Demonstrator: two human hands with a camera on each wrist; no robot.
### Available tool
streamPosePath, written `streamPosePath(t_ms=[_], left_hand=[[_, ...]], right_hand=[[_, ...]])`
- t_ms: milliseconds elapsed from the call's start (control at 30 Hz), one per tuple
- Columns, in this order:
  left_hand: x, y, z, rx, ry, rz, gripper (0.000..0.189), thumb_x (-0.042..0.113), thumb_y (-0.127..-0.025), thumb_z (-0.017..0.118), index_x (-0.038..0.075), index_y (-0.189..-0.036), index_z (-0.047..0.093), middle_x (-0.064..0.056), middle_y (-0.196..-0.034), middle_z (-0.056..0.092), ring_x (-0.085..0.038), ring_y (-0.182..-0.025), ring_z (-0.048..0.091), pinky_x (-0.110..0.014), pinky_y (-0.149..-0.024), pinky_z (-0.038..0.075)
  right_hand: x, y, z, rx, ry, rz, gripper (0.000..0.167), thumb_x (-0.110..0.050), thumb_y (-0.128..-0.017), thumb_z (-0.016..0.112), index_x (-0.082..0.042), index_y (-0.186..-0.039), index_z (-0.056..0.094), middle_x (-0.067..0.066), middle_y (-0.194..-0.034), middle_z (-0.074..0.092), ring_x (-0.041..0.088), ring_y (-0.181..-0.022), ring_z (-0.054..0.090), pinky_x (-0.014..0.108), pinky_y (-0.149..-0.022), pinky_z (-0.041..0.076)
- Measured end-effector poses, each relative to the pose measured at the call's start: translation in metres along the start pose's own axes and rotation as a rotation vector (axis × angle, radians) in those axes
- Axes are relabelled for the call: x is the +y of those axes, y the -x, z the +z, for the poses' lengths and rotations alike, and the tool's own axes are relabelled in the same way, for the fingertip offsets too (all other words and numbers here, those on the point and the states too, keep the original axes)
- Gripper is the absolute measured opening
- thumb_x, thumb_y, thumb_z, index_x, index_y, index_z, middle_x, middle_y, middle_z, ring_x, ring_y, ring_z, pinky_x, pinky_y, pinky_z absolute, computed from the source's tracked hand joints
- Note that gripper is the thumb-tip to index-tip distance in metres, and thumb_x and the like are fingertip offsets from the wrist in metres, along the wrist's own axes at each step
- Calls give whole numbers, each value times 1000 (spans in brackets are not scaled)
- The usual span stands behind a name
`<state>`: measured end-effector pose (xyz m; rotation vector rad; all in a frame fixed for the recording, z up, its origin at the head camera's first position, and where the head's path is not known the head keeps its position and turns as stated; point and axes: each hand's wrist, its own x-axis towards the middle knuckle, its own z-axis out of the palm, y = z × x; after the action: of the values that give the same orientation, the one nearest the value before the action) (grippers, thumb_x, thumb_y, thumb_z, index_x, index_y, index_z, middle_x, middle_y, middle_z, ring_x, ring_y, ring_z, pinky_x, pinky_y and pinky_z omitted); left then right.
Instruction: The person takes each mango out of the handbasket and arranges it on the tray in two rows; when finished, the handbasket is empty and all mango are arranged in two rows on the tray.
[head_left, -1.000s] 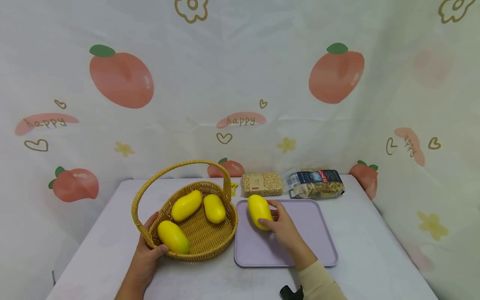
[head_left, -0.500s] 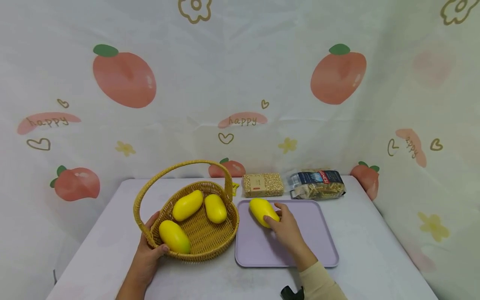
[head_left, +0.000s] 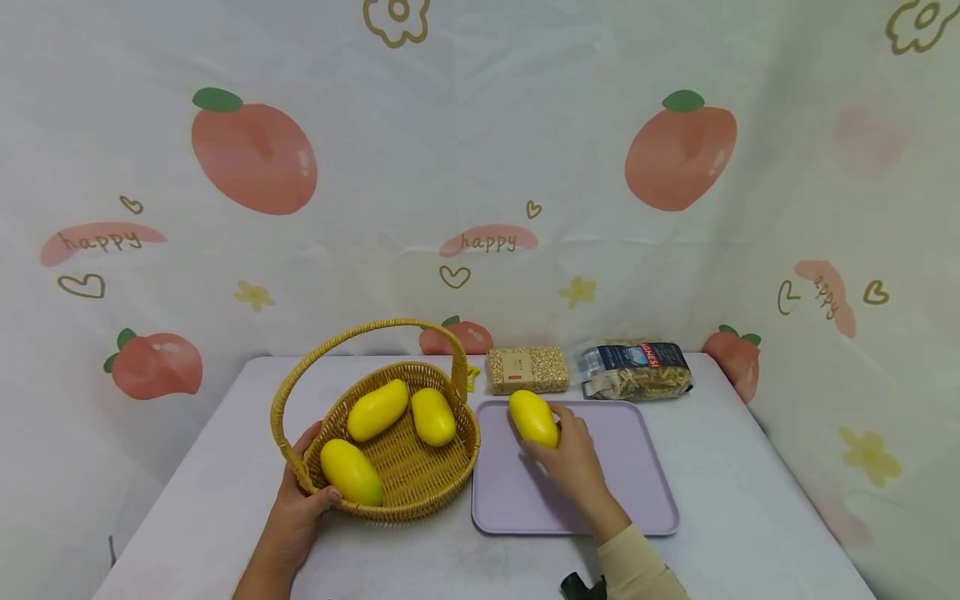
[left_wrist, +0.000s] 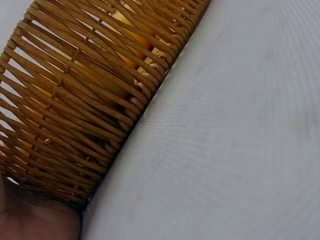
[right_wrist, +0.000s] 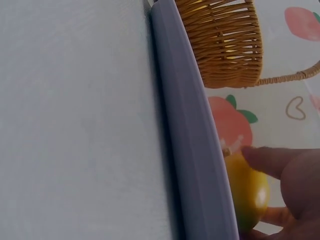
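Observation:
My left hand (head_left: 295,510) grips the left side of a wicker basket (head_left: 408,479), thumb over the rim. Three yellow mangoes lie in the basket: a front one (head_left: 351,472), a back one (head_left: 378,410) and a right one (head_left: 433,417). My right hand (head_left: 573,462) holds another mango (head_left: 532,417) between thumb and fingers over a lilac tray (head_left: 622,475). In the left wrist view the basket's woven wall (left_wrist: 75,90) hides most of the fruit. The right wrist view shows the held mango (right_wrist: 248,192) partly behind the tray's edge (right_wrist: 195,130).
Behind the tray lie a vacuum-packed bag of pale grains (head_left: 528,370) and a pasta packet (head_left: 637,369). A small yellow wrapper (head_left: 472,377) sits by the basket handle (head_left: 337,337). A dark object (head_left: 581,587) is near the right sleeve (head_left: 641,567).
The mango in my right hand has turned from lying slanted to more upright, and has shifted slightly right. My left hand and the basket stay in place; the head view has shifted slightly.

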<state>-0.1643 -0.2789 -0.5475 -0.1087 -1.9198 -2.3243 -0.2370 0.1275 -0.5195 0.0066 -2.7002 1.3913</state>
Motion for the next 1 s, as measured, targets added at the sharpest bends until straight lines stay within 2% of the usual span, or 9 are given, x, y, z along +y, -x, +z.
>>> streamPosePath(t_ms=[267,567,1000], left_hand=[[1,-1,-2,-12,-8,5,97,10,-100,81,19,-175,20,-8,-170,31,-12,-144,45,-21,-112,41],[0,0,-2,-22,1,-4,93,11,-102,79,22,-175,22,-10,-173,26,-12,-145,44,-20,-112,41],[0,-1,-1,-9,-5,-7,96,10,-100,81,22,-175,23,-8,-172,28,-11,-145,44,-20,-113,40]], right_hand=[[-8,-1,-1,-26,7,18,68,-15,-93,87,8,-148,55,21,-118,61,32,-100,61,55,-89,54],[-9,-6,1,-18,52,9,68,-15,-92,88,11,-145,56,25,-120,63,37,-103,63,57,-89,54],[-11,-4,-2,-18,60,24,72,-18,-91,88,12,-147,53,28,-122,63,39,-106,64,59,-91,54]])
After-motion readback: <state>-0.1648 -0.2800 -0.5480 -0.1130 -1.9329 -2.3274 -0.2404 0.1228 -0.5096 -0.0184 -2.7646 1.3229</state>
